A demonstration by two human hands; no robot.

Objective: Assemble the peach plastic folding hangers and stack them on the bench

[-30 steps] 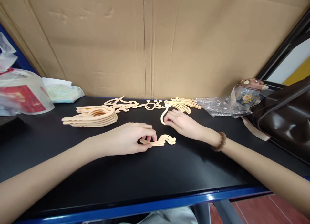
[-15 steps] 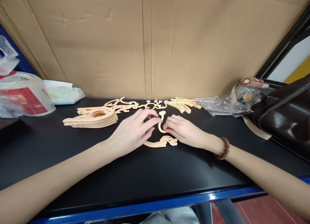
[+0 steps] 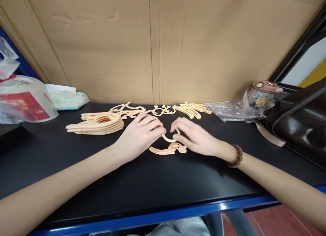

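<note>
A curved cream plastic hanger hook (image 3: pixel 168 139) is held between my two hands over the black table. My left hand (image 3: pixel 142 135) pinches one end of it between thumb and fingertips. On the other side, the thumb and fingers of my right hand (image 3: pixel 191 135) are closed on the hook, hiding part of it. Just below, hanger arm pieces (image 3: pixel 163 151) lie on the tabletop, one with a wavy end and small holes.
A stack of hanger pieces (image 3: pixel 99 127) sits at the left. Behind my hands lie several loose hooks (image 3: pixel 159 111) and a fan of straight arms (image 3: pixel 192 110). Clear plastic wrap (image 3: pixel 226 110) and a dark bag (image 3: pixel 300 123) are at the right, a tissue pack (image 3: pixel 68 100) far left.
The hook has turned from upright to a cup-like curve between my hands. My left fingers have closed on its end, and the right hand has shifted its grip.
</note>
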